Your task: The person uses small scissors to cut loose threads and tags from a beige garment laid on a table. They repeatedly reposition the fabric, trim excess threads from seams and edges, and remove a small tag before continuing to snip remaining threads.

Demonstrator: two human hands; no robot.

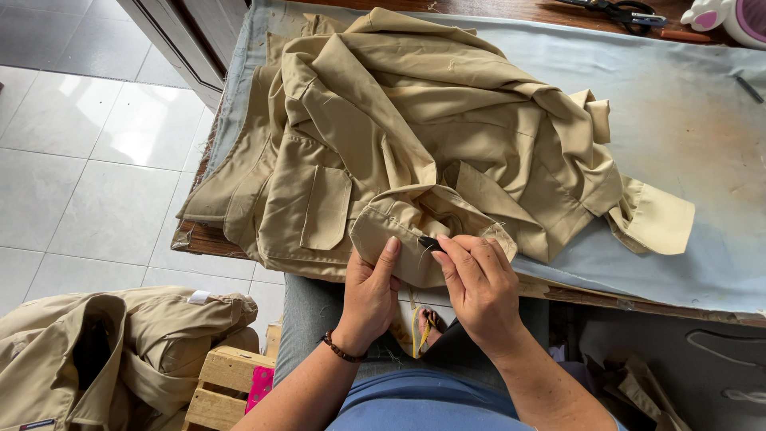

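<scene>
Khaki cloth, a crumpled shirt (415, 136), lies heaped on the near-left part of the table (686, 128), which is covered in pale blue-grey fabric. Its near hem hangs over the table's front edge, and there we hold it. Our left hand (369, 291) pinches the folded cuff edge (399, 219) from below, thumb up against the cloth. Our right hand (479, 283) is closed around a small dark tool (431, 243), its tip set against the same edge; we cannot tell what kind of tool it is.

Open room: the right half of the table is bare cover, with a rust-coloured stain. Left of the table, white floor tiles (88, 160).

One sleeve with a stiff cuff (658, 219) trails out to the right, roughly along the table's length; the bulk of the shirt runs from far edge to near edge.

Around: dark scissors (622, 12) and a white-and-pink object (730, 17) at the far edge, well apart. A second khaki garment (104, 359) sits low left, beside a wooden crate (227, 383) near our knee.
</scene>
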